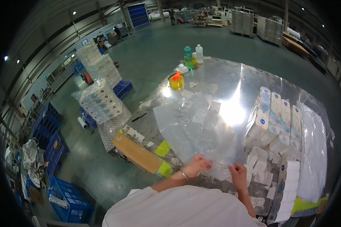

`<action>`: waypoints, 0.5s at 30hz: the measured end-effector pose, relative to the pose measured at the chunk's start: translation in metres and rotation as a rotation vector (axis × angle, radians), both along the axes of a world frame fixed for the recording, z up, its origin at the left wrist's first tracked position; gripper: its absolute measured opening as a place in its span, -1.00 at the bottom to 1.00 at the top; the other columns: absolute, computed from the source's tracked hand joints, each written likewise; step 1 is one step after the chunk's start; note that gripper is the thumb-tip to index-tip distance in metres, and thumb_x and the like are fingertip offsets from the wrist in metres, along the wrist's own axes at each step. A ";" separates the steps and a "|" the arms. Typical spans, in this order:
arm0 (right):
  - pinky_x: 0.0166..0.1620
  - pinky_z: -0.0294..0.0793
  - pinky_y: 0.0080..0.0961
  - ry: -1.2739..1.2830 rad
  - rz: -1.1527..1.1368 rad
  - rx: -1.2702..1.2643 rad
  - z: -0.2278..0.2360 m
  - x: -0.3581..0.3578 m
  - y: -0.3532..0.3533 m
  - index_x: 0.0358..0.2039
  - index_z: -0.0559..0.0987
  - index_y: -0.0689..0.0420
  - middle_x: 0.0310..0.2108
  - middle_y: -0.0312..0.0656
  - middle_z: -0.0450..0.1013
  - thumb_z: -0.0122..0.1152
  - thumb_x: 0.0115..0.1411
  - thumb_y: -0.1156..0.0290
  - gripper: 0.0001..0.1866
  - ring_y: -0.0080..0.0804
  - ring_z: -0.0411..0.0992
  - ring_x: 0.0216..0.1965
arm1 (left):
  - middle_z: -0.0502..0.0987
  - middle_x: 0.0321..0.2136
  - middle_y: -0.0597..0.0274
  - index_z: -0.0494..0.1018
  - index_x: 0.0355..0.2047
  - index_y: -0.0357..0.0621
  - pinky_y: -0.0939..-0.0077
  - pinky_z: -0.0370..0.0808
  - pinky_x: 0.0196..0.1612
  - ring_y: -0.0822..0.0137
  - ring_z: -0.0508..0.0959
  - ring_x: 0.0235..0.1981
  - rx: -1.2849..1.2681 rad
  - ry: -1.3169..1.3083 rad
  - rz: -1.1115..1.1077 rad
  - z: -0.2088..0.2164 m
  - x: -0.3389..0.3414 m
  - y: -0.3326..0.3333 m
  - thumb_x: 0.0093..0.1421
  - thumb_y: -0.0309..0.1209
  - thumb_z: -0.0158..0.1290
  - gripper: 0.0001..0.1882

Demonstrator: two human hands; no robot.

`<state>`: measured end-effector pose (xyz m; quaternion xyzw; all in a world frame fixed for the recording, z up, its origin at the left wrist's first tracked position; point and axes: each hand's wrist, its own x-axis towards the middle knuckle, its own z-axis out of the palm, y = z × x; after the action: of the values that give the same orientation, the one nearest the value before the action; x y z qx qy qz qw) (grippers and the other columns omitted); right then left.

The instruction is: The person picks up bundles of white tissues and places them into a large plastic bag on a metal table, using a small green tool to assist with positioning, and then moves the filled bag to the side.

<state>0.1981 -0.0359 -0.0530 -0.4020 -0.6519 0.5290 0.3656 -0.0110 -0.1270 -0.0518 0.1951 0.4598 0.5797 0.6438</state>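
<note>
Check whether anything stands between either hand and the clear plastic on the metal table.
Nothing visible does: the left hand and the right hand are both at the near edge of the clear plastic.

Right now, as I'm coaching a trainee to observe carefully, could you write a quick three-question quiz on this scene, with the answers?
1. Which of the person's wrists wears a band?
2. True or false: the clear plastic at the left hand and right hand lies to the left of the standing wrapped packs.
3. Fill in the colour: on the table, the yellow tape roll has an ____ holder.

Key:
1. The left.
2. True.
3. Orange.
</note>
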 end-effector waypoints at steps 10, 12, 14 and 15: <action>-0.32 0.32 -0.25 -0.853 -0.662 0.121 -0.035 0.144 0.054 -0.45 0.47 0.22 -0.47 -0.01 0.42 0.07 0.02 0.31 -0.78 -0.06 0.38 -0.39 | 0.17 -0.77 0.43 0.22 -0.58 -0.04 0.67 0.19 -0.66 0.54 0.20 -0.72 0.150 0.113 0.647 0.027 -0.132 0.013 0.19 -0.41 -0.16 -0.81; 0.01 0.19 -0.30 -0.654 -0.651 0.552 0.001 0.107 0.041 -0.05 0.33 0.20 -0.05 0.03 0.25 0.18 -0.08 0.43 -0.48 -0.05 0.20 -0.01 | 0.16 -0.75 0.46 0.23 -0.50 -0.04 0.69 0.14 -0.68 0.58 0.19 -0.72 0.084 0.353 0.703 0.078 -0.072 0.028 0.19 -0.40 -0.11 -0.87; 0.10 0.10 -0.31 -0.350 -0.287 0.676 0.073 0.047 0.023 0.10 0.13 0.19 0.03 0.04 0.16 0.27 -0.12 0.39 -0.23 -0.08 0.12 0.07 | 0.20 -0.72 0.47 0.25 -0.46 -0.08 0.69 0.13 -0.68 0.60 0.18 -0.71 0.161 0.468 0.386 0.090 -0.034 0.035 0.12 -0.41 -0.01 -0.88; 0.11 0.08 -0.29 -0.178 -0.121 0.666 0.090 0.018 0.008 0.14 0.06 0.17 0.05 0.02 0.13 0.30 -0.13 0.36 -0.16 -0.08 0.08 0.10 | 0.21 -0.71 0.47 0.26 -0.45 -0.09 0.69 0.12 -0.68 0.60 0.17 -0.71 0.205 0.528 0.236 0.097 -0.017 0.035 0.09 -0.42 0.04 -0.85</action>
<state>0.2159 -0.0280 0.0367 -0.3430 -0.7929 0.2278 0.4491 -0.0279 -0.0923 0.0448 0.3482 0.5699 0.6229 0.4073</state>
